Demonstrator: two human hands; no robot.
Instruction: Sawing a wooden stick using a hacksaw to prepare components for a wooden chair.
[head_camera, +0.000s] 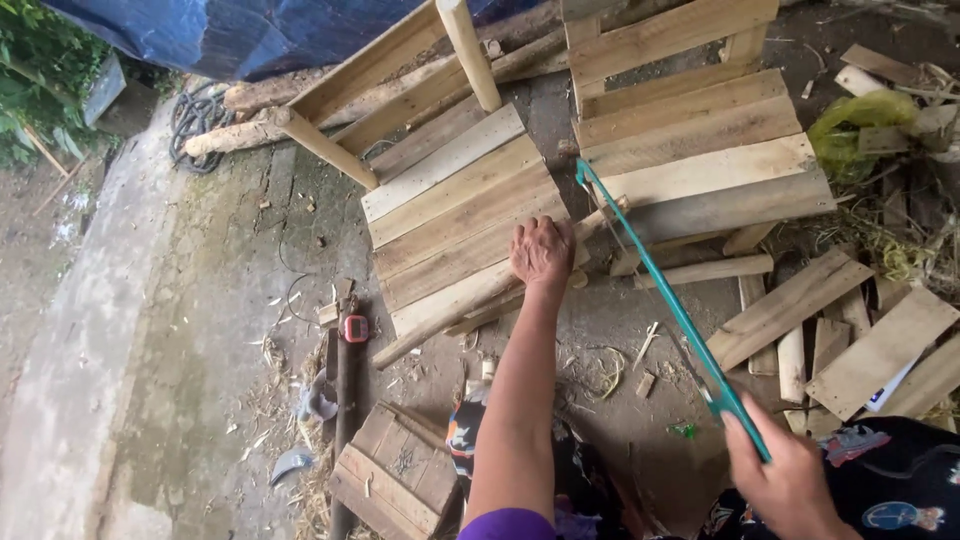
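Observation:
My left hand (541, 250) presses palm-down on the edge of a small wooden stool top (460, 205) made of pale planks, over a round wooden pole (450, 315) that runs under it. My right hand (785, 480) grips the handle of a teal-framed hacksaw (660, 290). The saw's far tip (582, 170) reaches between the two stools, near the end of the pole. A second plank stool (700, 140) stands to the right of the first.
Loose plank offcuts (850, 330) lie on the right. A small wooden pallet piece (395, 475) sits near my knees. A dark rod with a red tape measure (354, 328) lies on the concrete floor. Blue tarp (250, 35) and logs are behind.

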